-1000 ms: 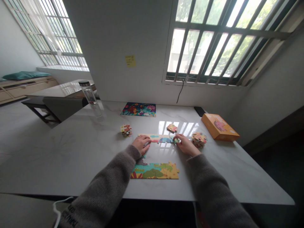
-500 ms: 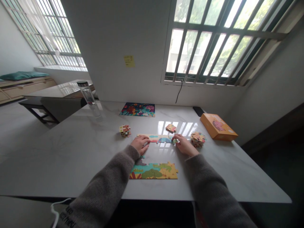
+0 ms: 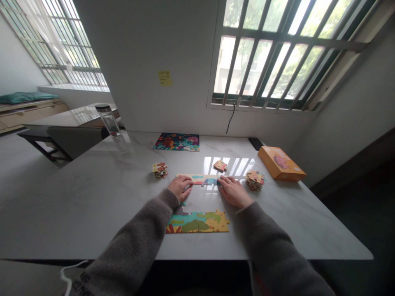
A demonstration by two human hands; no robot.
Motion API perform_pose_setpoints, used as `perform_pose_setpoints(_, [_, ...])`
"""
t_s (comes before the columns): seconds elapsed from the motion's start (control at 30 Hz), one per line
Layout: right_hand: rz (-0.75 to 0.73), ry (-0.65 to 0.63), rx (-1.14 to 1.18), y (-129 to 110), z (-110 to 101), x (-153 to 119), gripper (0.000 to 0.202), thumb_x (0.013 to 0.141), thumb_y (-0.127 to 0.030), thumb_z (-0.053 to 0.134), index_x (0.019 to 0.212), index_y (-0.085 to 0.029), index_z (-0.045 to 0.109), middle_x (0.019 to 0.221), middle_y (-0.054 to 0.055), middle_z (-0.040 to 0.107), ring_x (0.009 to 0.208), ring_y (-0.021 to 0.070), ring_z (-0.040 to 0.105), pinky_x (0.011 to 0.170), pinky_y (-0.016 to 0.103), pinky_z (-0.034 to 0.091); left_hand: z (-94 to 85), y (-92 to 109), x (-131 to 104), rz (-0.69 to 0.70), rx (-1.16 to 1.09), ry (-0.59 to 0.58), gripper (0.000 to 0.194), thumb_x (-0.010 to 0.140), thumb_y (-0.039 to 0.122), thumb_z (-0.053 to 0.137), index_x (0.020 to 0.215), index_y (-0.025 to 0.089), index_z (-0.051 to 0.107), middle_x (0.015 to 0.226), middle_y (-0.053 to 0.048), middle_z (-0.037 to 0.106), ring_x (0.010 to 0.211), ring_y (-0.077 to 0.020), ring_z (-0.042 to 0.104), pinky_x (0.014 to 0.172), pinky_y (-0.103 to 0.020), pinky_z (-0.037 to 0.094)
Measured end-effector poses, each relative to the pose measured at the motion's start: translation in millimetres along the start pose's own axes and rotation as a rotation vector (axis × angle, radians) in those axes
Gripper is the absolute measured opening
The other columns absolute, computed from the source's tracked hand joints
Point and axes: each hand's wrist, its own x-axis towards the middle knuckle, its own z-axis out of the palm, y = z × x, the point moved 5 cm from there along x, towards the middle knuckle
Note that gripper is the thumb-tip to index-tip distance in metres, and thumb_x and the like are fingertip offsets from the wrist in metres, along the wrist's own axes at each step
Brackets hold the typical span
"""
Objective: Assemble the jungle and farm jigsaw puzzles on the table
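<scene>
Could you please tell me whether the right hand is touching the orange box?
No, the right hand is at the puzzle strip, apart from the orange box.

Between the left hand point(image 3: 180, 187) and the right hand point(image 3: 233, 191), the puzzle strip point(image 3: 206, 180) was cream, red and blue, the larger section point(image 3: 198, 223) nearer than both hands was teal, green and yellow, and the box point(image 3: 281, 165) beyond the right hand was orange and pink.
</scene>
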Motion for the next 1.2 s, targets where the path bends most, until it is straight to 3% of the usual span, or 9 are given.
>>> perform_pose_setpoints(0.3, [-0.072, -0.03, -0.044, -5.4, 4.6, -8.0, 0.048, 0.1, -0.034, 0.044, 0.145, -0.018, 0.049, 0.154, 0.013, 0.045, 0.137, 0.037, 0.038, 0.109, 0.053, 0.036, 0.5, 0.3, -0.4, 0.008, -0.001, -0.004, 0.029, 0.087, 0.025, 0.057, 0.114, 0.02, 0.069, 0.122, -0.01, 0.065, 0.116, -0.0288, 0.054, 0.104, -0.047, 0.046])
perform_pose_setpoints(0.43, [-0.066, 0.052, 0.114, 4.0, 4.5, -2.9, 0.046, 0.101, -0.03, 0.039, 0.143, -0.016, 0.05, 0.146, 0.014, 0.053, 0.132, 0.0316, 0.044, 0.111, 0.047, 0.037, -0.2, 0.5, -0.2, 0.006, -0.032, 0.015, 0.028, 0.087, 0.024, 0.058, 0.112, 0.021, 0.069, 0.121, -0.009, 0.065, 0.116, -0.028, 0.055, 0.104, -0.045, 0.045])
perform_pose_setpoints(0.6, [0.034, 0.21, 0.287, 33.3, 0.3, 2.0, 0.045, 0.099, -0.021, 0.036, 0.14, -0.016, 0.053, 0.133, 0.015, 0.059, 0.122, 0.0257, 0.052, 0.107, 0.042, 0.042, -11.8, -7.0, -0.6, -0.083, 0.005, 0.094, 0.03, 0.086, 0.024, 0.058, 0.114, 0.021, 0.069, 0.121, -0.01, 0.063, 0.114, -0.0278, 0.054, 0.104, -0.044, 0.044])
perform_pose_setpoints(0.77, [0.084, 0.161, 0.232, 47.4, 5.2, 0.2, 0.04, 0.096, -0.016, 0.039, 0.128, -0.014, 0.062, 0.122, 0.015, 0.065, 0.113, 0.0262, 0.055, 0.102, 0.041, 0.043, -24.2, -17.0, -3.5, -0.233, 0.14, 0.102, 0.031, 0.086, 0.028, 0.059, 0.114, 0.021, 0.07, 0.111, -0.01, 0.064, 0.102, -0.0281, 0.055, 0.1, -0.046, 0.042])
perform_pose_setpoints(0.9, [0.073, 0.131, 0.225, 44.7, 4.5, -1.4, 0.034, 0.097, -0.017, 0.041, 0.118, -0.016, 0.068, 0.118, 0.013, 0.066, 0.113, 0.0252, 0.055, 0.101, 0.038, 0.043, -20.2, -20.1, -5.0, -0.263, 0.15, 0.047, 0.031, 0.086, 0.029, 0.06, 0.112, 0.018, 0.071, 0.107, -0.012, 0.066, 0.1, -0.0301, 0.056, 0.098, -0.047, 0.042])
perform_pose_setpoints(1.07, [0.079, 0.117, 0.167, 36.4, 0.5, -2.3, 0.029, 0.096, -0.019, 0.046, 0.111, -0.017, 0.071, 0.117, 0.012, 0.066, 0.113, 0.0254, 0.054, 0.101, 0.037, 0.042, -14.4, -26.1, -3.4, -0.261, 0.073, 0.076, 0.026, 0.083, 0.027, 0.06, 0.105, 0.018, 0.072, 0.106, -0.011, 0.069, 0.1, -0.0293, 0.058, 0.099, -0.048, 0.042])
perform_pose_setpoints(1.2, [0.096, 0.114, 0.126, 31.7, -2.7, -2.5, 0.028, 0.095, -0.023, 0.048, 0.111, -0.017, 0.071, 0.118, 0.012, 0.066, 0.113, 0.0268, 0.054, 0.101, 0.038, 0.041, -21.1, -33.9, -2.5, -0.311, -0.147, 0.096, 0.029, 0.085, 0.03, 0.054, 0.105, 0.016, 0.071, 0.103, -0.01, 0.072, 0.095, -0.0249, 0.065, 0.092, -0.041, 0.051])
